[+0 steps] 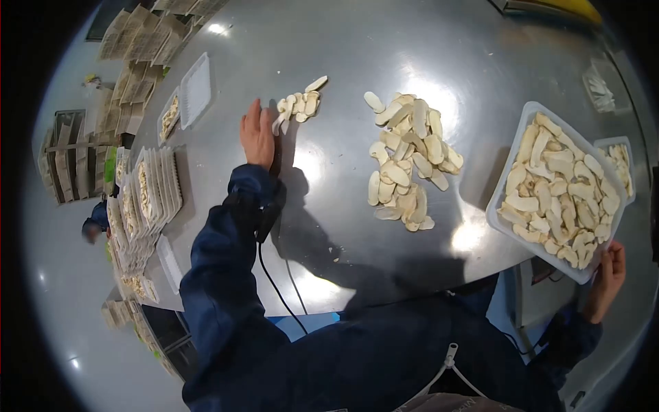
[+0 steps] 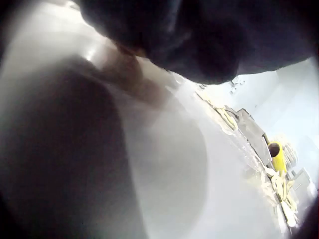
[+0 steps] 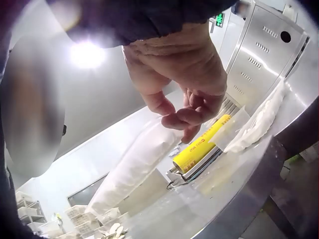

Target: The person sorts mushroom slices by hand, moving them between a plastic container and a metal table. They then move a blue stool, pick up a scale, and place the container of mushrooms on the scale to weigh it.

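At the right of the head view, a white plastic tray (image 1: 504, 196) heaped with pale mushroom slices (image 1: 559, 185) is tilted at the table edge. My right hand (image 1: 607, 278) pinches its near corner between thumb and fingers; the right wrist view shows that hand (image 3: 182, 82) at the rim and the tray's outer side (image 3: 134, 162). Fingers extended, my left hand (image 1: 258, 141) is beside a small pile of slices (image 1: 301, 104). A larger pile of slices (image 1: 412, 158) lies mid-table. In the left wrist view the dark sleeve (image 2: 199, 40) hides most of the left hand.
Stacked filled trays (image 1: 154, 192) stand along the table's left edge, near a bare white tray (image 1: 197, 90). A smaller tray of slices (image 1: 621, 161) sits behind the tilted one. A yellow roll (image 3: 199, 147) rests on a machine across the metal table (image 1: 329, 41).
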